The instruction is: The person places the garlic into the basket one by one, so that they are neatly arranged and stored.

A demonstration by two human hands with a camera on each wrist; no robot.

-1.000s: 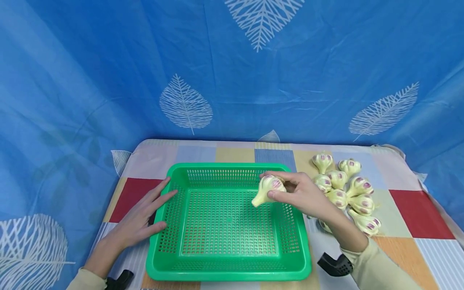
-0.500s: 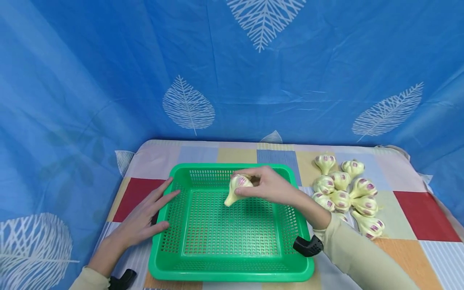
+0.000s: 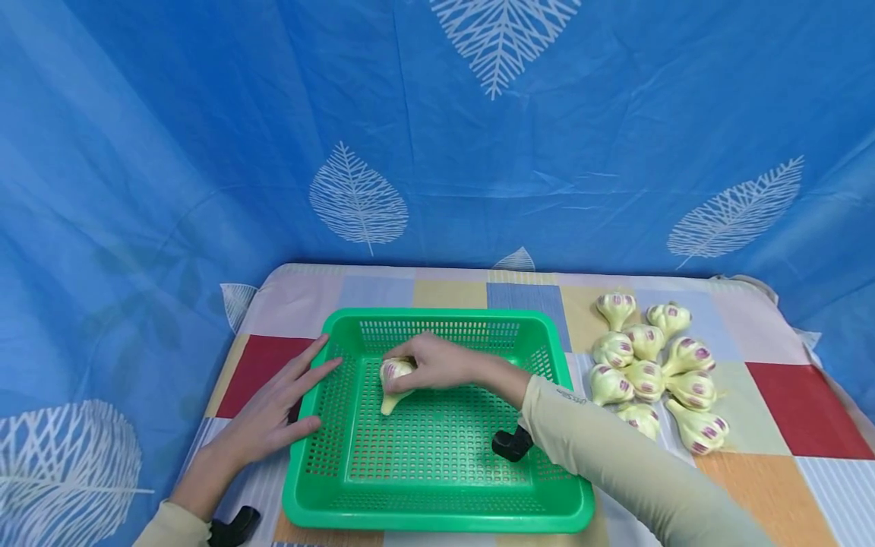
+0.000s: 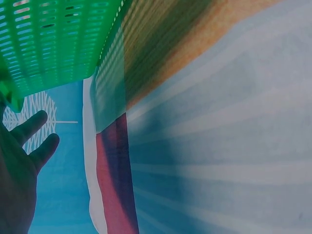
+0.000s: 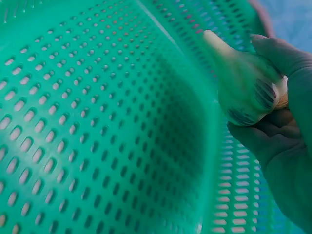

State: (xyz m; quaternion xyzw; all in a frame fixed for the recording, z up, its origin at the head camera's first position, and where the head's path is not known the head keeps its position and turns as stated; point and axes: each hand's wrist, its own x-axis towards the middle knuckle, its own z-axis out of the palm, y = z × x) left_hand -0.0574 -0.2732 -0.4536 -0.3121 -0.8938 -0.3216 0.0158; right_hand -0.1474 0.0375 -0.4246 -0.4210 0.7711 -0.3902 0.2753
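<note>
My right hand (image 3: 434, 363) grips a garlic bulb (image 3: 395, 372) inside the green basket (image 3: 437, 521), over its left part. In the right wrist view the garlic bulb (image 5: 248, 87) sits between thumb and fingers, its pale stem pointing away from the palm; a dark shadow lies on the perforated floor below. Fingers spread, my left hand (image 3: 263, 418) rests at the basket's left rim. The left wrist view shows part of that left hand (image 4: 19, 161) beside the basket wall (image 4: 53, 44), with some of its fingers hidden.
Several more garlic bulbs (image 3: 642, 380) lie clustered on the patchwork tablecloth (image 3: 772, 410) to the right of the basket. A blue curtain (image 3: 581, 167) with white leaf prints hangs behind the table and along its left side.
My right hand has carried the garlic bulb leftward across the basket, from its right side to the left part, and lower. The left hand has stayed at the rim.
</note>
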